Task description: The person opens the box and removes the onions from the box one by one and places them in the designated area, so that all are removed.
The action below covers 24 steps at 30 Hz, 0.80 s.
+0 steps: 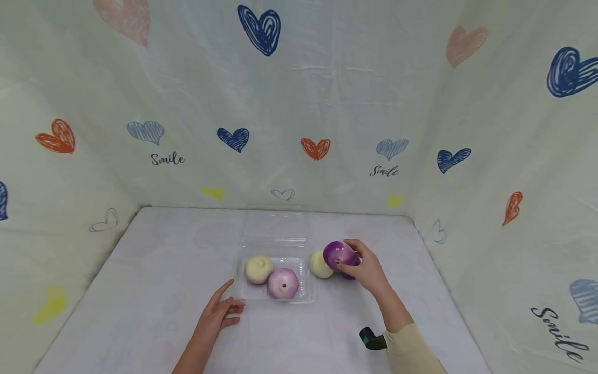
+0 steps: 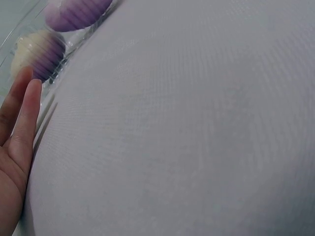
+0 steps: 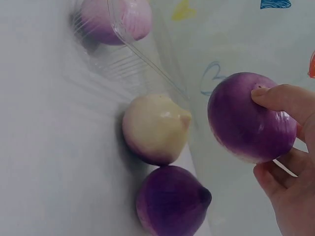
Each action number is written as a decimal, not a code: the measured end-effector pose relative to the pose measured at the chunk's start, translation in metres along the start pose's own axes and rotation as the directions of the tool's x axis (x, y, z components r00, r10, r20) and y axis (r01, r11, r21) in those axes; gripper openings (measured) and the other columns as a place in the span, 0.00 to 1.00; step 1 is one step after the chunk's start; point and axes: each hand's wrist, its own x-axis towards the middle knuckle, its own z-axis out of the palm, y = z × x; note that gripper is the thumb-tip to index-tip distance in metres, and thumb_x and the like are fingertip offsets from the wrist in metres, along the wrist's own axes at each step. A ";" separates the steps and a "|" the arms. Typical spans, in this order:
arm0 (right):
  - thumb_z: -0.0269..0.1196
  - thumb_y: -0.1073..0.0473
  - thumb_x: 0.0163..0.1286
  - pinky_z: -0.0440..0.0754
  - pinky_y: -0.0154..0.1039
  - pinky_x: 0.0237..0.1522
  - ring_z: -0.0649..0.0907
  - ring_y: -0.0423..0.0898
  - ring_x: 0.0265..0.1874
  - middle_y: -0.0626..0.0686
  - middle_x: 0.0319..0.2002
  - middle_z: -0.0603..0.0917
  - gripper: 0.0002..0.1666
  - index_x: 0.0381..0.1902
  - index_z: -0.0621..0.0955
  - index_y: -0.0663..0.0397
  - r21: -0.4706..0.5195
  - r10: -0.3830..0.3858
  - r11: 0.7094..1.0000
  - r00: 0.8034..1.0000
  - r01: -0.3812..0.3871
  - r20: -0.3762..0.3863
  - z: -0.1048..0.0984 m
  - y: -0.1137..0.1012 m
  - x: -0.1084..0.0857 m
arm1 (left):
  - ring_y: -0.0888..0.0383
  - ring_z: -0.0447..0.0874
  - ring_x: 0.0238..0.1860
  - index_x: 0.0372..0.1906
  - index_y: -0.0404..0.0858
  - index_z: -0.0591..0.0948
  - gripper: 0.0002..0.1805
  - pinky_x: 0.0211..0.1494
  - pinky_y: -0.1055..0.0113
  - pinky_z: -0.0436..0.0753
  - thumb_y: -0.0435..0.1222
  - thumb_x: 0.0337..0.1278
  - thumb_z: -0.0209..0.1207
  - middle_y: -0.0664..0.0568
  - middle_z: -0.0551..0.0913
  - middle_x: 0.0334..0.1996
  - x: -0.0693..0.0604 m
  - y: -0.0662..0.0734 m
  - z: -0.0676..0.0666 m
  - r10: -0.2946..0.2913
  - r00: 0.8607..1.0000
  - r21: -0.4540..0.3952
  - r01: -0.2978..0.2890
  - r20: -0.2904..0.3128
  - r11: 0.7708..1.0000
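My right hand [image 1: 366, 267] pinches a purple onion [image 1: 338, 255] between thumb and fingers; in the right wrist view this onion [image 3: 251, 118] is held above the table. Beneath it, a pale onion [image 3: 153, 129] and a dark purple onion [image 3: 172, 201] rest side by side on the table. A clear plastic box [image 1: 306, 293] lies with its lid folded back, holding a pale onion [image 1: 259, 269] and a pinkish-purple onion [image 1: 283, 283]. Beside the box's near left corner is my left hand [image 1: 212, 319], fingers spread and holding nothing; whether it touches the box I cannot tell.
The clear lid [image 1: 274, 224] lies behind the box, toward the back edge. A dark green and black object [image 1: 371, 338] is by the right sleeve. The white-covered table [image 1: 154, 270] is bordered by a heart-printed curtain [image 1: 187, 93] at the back and sides.
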 end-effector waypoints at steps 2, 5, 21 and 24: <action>0.74 0.61 0.55 0.76 0.58 0.54 0.74 0.59 0.58 0.57 0.59 0.76 0.37 0.62 0.74 0.50 0.002 0.010 1.000 1.000 -0.010 -0.004 -0.005 0.003 -0.001 | 0.52 0.82 0.44 0.75 0.44 0.59 0.28 0.43 0.61 0.83 0.36 0.74 0.48 0.41 0.83 0.42 0.000 0.000 0.000 0.000 1.000 0.001 0.000 -0.004 1.000; 0.74 0.61 0.56 0.77 0.58 0.53 0.75 0.61 0.58 0.59 0.60 0.75 0.37 0.63 0.73 0.51 0.009 0.021 1.000 1.000 -0.021 -0.015 -0.014 0.008 -0.002 | 0.52 0.83 0.44 0.75 0.44 0.59 0.28 0.44 0.61 0.83 0.36 0.74 0.48 0.41 0.83 0.42 0.000 0.000 0.000 -0.002 1.000 0.001 0.002 -0.007 1.000; 0.72 0.59 0.59 0.79 0.52 0.52 0.75 0.63 0.57 0.64 0.65 0.66 0.43 0.70 0.66 0.53 0.025 0.133 0.991 0.989 -0.131 -0.063 -0.050 0.042 -0.012 | 0.54 0.83 0.43 0.74 0.45 0.59 0.28 0.43 0.61 0.83 0.37 0.74 0.48 0.42 0.83 0.41 0.002 -0.001 -0.002 -0.005 1.000 -0.007 0.005 -0.005 1.000; 0.72 0.60 0.60 0.78 0.50 0.52 0.74 0.64 0.58 0.64 0.65 0.65 0.42 0.70 0.66 0.55 0.038 0.125 0.992 0.990 -0.123 -0.063 -0.057 0.049 -0.013 | 0.54 0.82 0.44 0.75 0.44 0.59 0.28 0.43 0.61 0.83 0.37 0.74 0.48 0.43 0.83 0.41 0.001 -0.002 -0.001 -0.006 1.000 -0.001 0.006 -0.004 1.000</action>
